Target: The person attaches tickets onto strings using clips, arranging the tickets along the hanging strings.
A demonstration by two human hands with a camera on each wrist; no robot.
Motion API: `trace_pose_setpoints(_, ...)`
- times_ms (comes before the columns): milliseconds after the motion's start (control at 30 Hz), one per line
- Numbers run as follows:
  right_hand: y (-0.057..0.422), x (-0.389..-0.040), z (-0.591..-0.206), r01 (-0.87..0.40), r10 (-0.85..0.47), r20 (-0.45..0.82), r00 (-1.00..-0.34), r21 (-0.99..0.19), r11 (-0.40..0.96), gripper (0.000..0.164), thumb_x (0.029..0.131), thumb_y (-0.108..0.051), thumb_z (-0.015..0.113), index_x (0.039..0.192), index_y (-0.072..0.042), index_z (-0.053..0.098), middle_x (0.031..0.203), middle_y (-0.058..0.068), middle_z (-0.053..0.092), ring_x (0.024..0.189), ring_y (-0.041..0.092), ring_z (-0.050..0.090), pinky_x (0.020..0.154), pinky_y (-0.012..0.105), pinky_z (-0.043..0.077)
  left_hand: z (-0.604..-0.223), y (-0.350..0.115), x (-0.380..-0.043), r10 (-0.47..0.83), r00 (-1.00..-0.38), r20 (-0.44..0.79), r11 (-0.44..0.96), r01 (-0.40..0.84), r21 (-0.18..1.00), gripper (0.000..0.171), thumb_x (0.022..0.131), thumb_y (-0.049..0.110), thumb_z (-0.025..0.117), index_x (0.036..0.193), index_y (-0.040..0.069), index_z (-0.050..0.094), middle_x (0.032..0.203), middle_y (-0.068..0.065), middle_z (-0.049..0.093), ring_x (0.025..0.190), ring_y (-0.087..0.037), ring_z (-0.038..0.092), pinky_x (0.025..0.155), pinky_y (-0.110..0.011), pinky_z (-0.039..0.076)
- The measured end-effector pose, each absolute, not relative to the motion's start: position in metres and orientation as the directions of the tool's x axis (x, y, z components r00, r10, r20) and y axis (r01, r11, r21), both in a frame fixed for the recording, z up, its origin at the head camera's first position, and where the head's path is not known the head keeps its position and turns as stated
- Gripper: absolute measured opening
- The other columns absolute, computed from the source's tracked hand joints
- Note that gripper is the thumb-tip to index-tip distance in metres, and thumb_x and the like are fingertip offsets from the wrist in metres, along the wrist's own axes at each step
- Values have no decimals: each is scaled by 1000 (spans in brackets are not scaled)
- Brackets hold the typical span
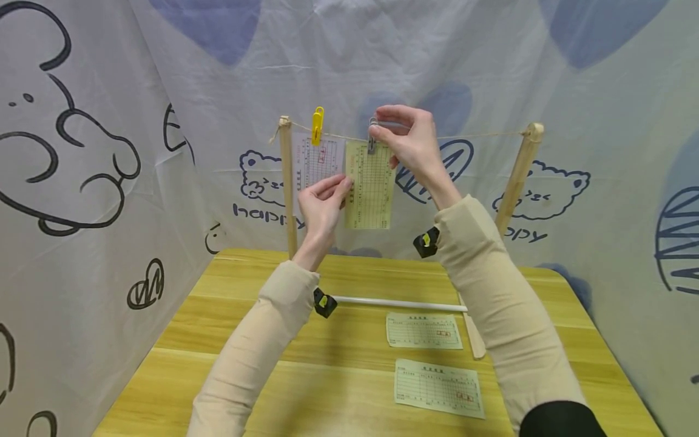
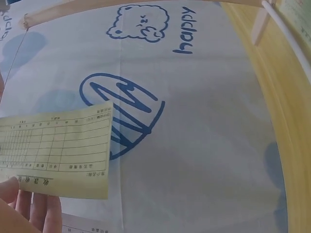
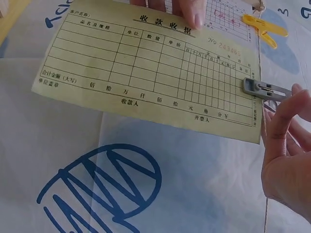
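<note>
A yellow receipt slip [image 1: 370,194] hangs upright at a string [image 1: 464,136]. At its left edge the person's left hand [image 1: 321,203] pinches the paper between thumb and fingers. A grey clothespin [image 3: 265,89] sits over the slip's top edge at the string. The right hand [image 1: 414,138] pinches the handle end of that clothespin with thumb and finger. To the left, a yellow clothespin [image 1: 317,126] clips a pale pinkish slip [image 1: 315,162] to the same string, partly behind the left hand. In the left wrist view, the yellow slip's [image 2: 80,145] lower end shows beside the left fingers.
Wooden posts stand left [image 1: 287,182] and right [image 1: 519,173] with the string between them. A white rod [image 1: 398,303] lies low across the frame. Two pale green slips [image 1: 423,331] lie on the wooden table [image 1: 218,340]. Behind hangs a printed cloth [image 1: 338,54].
</note>
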State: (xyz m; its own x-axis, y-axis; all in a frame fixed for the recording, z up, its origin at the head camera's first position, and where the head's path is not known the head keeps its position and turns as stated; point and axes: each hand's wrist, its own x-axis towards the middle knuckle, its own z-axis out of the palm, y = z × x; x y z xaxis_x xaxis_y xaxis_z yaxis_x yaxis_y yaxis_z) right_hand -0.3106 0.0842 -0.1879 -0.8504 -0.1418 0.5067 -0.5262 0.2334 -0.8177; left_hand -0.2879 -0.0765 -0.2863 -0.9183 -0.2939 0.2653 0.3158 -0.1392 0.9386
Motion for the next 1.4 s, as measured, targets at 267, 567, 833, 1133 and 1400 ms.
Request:
trace_pose_setpoints(267,97,-293,-200,-613,-99,607,-789,-767,189,39,95,-6,69,133,-1,62,137,17,64,121,21,67,44,20,48,-301,-84,-276,-328,-881,340,-86,387,918,23,91,8,75,112,-1,74,112,-20,75,96,-16,75,88,-23,60)
trace_pose_setpoints(567,141,-247,-256,-737,-74,733,-676,-671,81,32,92,6,66,124,7,64,112,-1,75,93,4,71,40,21,47,-333,-91,-245,-289,-873,394,-62,428,902,26,90,7,75,114,-6,72,111,-22,75,91,-6,75,86,-21,59)
trace_pose_setpoints(833,198,-217,-367,-508,42,508,-860,-861,3,29,98,0,62,126,6,62,106,-5,77,88,5,71,53,20,56,-394,-88,-223,-207,-934,292,-102,317,943,28,88,1,75,115,-5,71,114,-26,72,99,-20,76,86,-22,59)
trace_pose_setpoints(1133,256,-193,-496,-186,309,121,-943,-964,-191,17,99,-6,61,111,-14,71,93,-9,78,80,4,73,64,21,60,-493,-73,-214,39,-989,143,-35,141,989,36,96,4,66,128,-11,61,127,-30,65,120,-42,64,94,-24,57)
trace_pose_setpoints(1400,277,-187,-535,17,414,-154,-897,-949,-315,15,97,-11,67,103,-22,75,87,-12,78,74,4,69,64,17,56,-534,-48,-215,274,-958,85,-20,82,996,44,99,5,62,137,-14,52,138,-34,56,131,-46,55,105,-33,53)
